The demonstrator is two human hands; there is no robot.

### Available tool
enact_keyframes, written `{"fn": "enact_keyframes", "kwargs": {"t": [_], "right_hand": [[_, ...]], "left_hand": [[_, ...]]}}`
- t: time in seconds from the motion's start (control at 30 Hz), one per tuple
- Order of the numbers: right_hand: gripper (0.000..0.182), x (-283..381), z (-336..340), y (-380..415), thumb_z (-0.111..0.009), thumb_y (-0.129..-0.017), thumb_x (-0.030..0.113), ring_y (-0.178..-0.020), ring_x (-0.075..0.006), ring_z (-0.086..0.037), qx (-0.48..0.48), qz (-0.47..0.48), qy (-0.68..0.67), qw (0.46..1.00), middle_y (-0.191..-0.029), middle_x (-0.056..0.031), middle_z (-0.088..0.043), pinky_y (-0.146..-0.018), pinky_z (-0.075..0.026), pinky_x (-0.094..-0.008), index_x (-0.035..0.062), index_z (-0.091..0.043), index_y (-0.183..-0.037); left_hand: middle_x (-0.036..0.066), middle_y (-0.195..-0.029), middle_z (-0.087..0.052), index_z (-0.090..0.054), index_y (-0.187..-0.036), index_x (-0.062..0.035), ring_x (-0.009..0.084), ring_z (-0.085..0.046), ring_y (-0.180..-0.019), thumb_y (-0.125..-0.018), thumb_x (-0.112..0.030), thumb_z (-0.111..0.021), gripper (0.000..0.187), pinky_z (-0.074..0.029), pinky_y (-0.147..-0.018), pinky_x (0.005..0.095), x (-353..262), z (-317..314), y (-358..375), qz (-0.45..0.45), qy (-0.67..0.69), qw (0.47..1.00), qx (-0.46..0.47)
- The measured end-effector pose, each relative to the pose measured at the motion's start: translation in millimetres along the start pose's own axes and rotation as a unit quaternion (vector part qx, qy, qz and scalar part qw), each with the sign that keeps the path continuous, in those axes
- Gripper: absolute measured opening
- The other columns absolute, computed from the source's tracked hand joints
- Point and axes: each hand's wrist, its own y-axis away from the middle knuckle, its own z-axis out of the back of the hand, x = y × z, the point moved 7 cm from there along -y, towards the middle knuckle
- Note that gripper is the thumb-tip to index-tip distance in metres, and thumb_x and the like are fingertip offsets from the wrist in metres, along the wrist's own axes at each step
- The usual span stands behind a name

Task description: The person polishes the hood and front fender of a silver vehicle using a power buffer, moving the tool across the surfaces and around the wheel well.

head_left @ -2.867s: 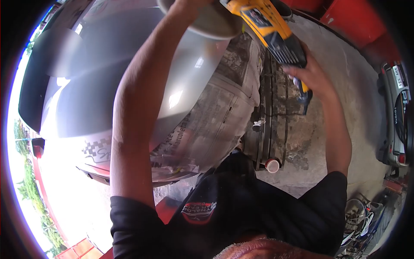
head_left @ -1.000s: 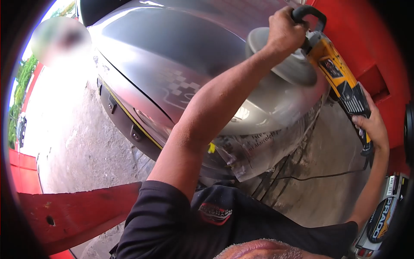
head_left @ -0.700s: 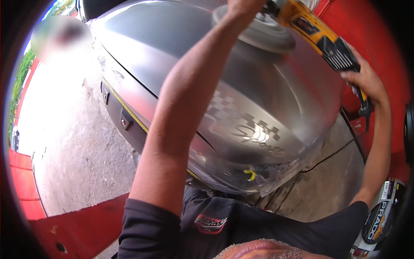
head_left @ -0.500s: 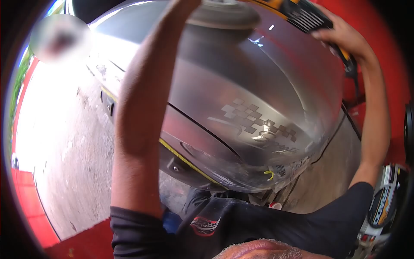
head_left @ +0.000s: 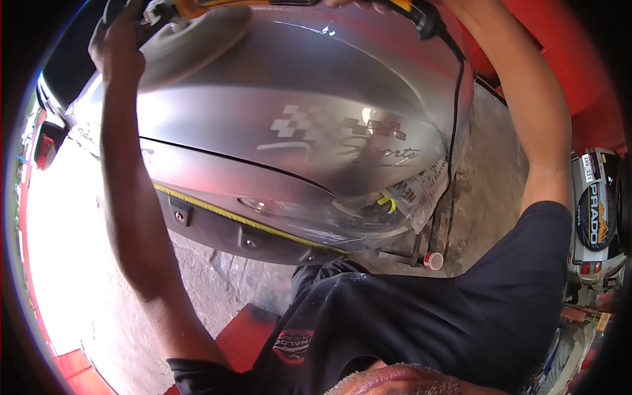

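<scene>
A yellow and black power polisher [head_left: 217,5] lies across the top edge of the view, partly cut off. My left hand [head_left: 118,43] is closed around its front end at the upper left. Fingers of my right hand [head_left: 359,4] wrap the rear body near the top edge; the rest of that hand is out of frame. Under the tool's head, the round buffing pad [head_left: 197,49] is blurred and lies against a silver car panel [head_left: 276,72]. A checkered decal with the word "Sports" [head_left: 378,153] marks the panel. The black power cord [head_left: 456,131] hangs down from the tool's rear.
Newspaper [head_left: 424,191] is tucked at the panel's lower right. Yellow edging runs along a dark lower trim [head_left: 217,227]. A small white and red tub [head_left: 433,261] stands on the concrete floor [head_left: 204,270]. At the right is another vehicle with a "PRADO" wheel cover [head_left: 594,217].
Both hands have moved left across the panel with the polisher and its pad. The view has shifted too, bringing the newspaper, tub and cord into clearer sight.
</scene>
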Motion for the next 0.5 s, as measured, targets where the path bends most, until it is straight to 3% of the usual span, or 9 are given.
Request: {"fn": "enact_keyframes", "kwargs": {"t": [0.07,0.13,0.17,0.2,0.27,0.37,0.4,0.43,0.5], "right_hand": [[0.096,-9.7,1.0,43.2,-0.08,-0.082,0.009,-0.059,-0.0093,-0.055,-0.018,-0.041,0.014,0.999,-0.085,-0.0042,-0.063,-0.049,-0.045,-0.0248,0.0166,-0.024,-0.159],[0.097,-25.0,0.9,88.9,-0.079,-0.083,0.007,-0.059,-0.0092,-0.055,-0.037,-0.05,-0.01,0.998,-0.086,-0.004,-0.064,-0.05,-0.046,-0.0249,0.0153,-0.022,-0.16],[0.097,-45.5,1.9,105.9,-0.079,-0.083,0.005,-0.068,-0.0106,-0.059,-0.035,-0.122,-0.002,0.992,-0.097,-0.0061,-0.065,-0.057,-0.049,-0.026,0.0146,-0.021,-0.16],[0.097,-63.0,6.8,124.6,-0.079,-0.083,0.005,-0.077,-0.0117,-0.06,-0.047,-0.069,0.031,0.996,-0.107,-0.0075,-0.064,-0.063,-0.05,-0.0264,0.0143,-0.021,-0.16],[0.097,-87.0,9.3,172.9,-0.079,-0.082,0.005,-0.09,-0.0134,-0.062,-0.065,-0.089,0.037,0.993,-0.123,-0.0096,-0.061,-0.073,-0.052,-0.027,0.0137,-0.023,-0.16],[0.088,-142.8,9.6,246.0,-0.077,-0.079,0.015,-0.079,-0.0094,-0.064,-0.151,-0.001,0.01,0.988,-0.109,-0.0042,-0.067,-0.067,-0.053,-0.0241,0.0099,-0.034,-0.156],[0.089,-158.3,7.7,269.8,-0.077,-0.078,0.013,-0.086,-0.011,-0.062,-0.16,-0.031,-0.004,0.987,-0.114,-0.0051,-0.065,-0.073,-0.05,-0.0253,0.0095,-0.033,-0.156],[0.09,-169.5,3.6,295.4,-0.076,-0.077,0.011,-0.094,-0.0126,-0.06,-0.169,-0.075,-0.014,0.983,-0.119,-0.0061,-0.063,-0.08,-0.047,-0.0265,0.0091,-0.033,-0.156],[0.092,-189.5,-3.6,345.6,-0.075,-0.075,0.008,-0.109,-0.0157,-0.055,-0.187,-0.143,-0.035,0.971,-0.129,-0.008,-0.058,-0.094,-0.041,-0.0288,0.0084,-0.032,-0.156]], "left_hand": [[0.012,-0.097,-0.074,-0.071,-0.114,-0.0015,0.0176,-0.072,-0.079,-0.088,-0.012,-0.075,0.028,-0.058,-0.07,0.0303,-9.0,-20.5,35.7,-0.014,0.052,0.999,0.006],[-0.004,-0.071,-0.053,-0.066,-0.101,-0.0086,0.0066,-0.047,-0.059,-0.09,-0.018,-0.07,0.015,-0.039,-0.051,0.027,-39.7,-61.1,97.1,-0.069,0.017,0.995,0.075],[-0.004,-0.07,-0.052,-0.066,-0.099,-0.0086,0.0066,-0.045,-0.057,-0.09,-0.018,-0.069,0.013,-0.036,-0.05,0.0261,-40.9,-75.7,113.3,-0.058,0.007,0.996,0.062],[-0.004,-0.069,-0.051,-0.065,-0.098,-0.0086,0.0067,-0.044,-0.055,-0.091,-0.018,-0.069,0.012,-0.034,-0.049,0.0252,-42.8,-91.8,130.6,-0.047,-0.003,0.998,0.049],[-0.003,-0.073,-0.054,-0.064,-0.1,-0.006,0.0071,-0.047,-0.057,-0.089,-0.016,-0.069,0.015,-0.038,-0.051,0.0251,-66.9,-128.1,183.9,-0.039,0.022,0.997,0.065],[-0.001,-0.078,-0.059,-0.065,-0.106,-0.0022,0.0072,-0.052,-0.062,-0.091,-0.014,-0.067,0.019,-0.043,-0.055,0.0238,-79.8,-185.4,235.5,-0.013,0.1,0.983,0.155],[0.001,-0.076,-0.061,-0.065,-0.101,-0.0006,0.0093,-0.055,-0.064,-0.091,-0.013,-0.067,0.016,-0.045,-0.056,0.0271,-85.6,-197.0,252.3,-0.086,-0.018,0.983,0.16],[0.003,-0.073,-0.061,-0.064,-0.096,-0.0006,0.0111,-0.056,-0.064,-0.09,-0.012,-0.068,0.013,-0.046,-0.057,0.0312,-79.4,-220.5,272.8,0.007,0.117,0.974,0.195],[0.012,-0.067,-0.06,-0.06,-0.092,0.0005,0.0157,-0.057,-0.061,-0.09,-0.014,-0.069,0.017,-0.047,-0.058,0.036,-90.5,-242.6,307.2,-0.033,0.042,0.974,0.219]]}}
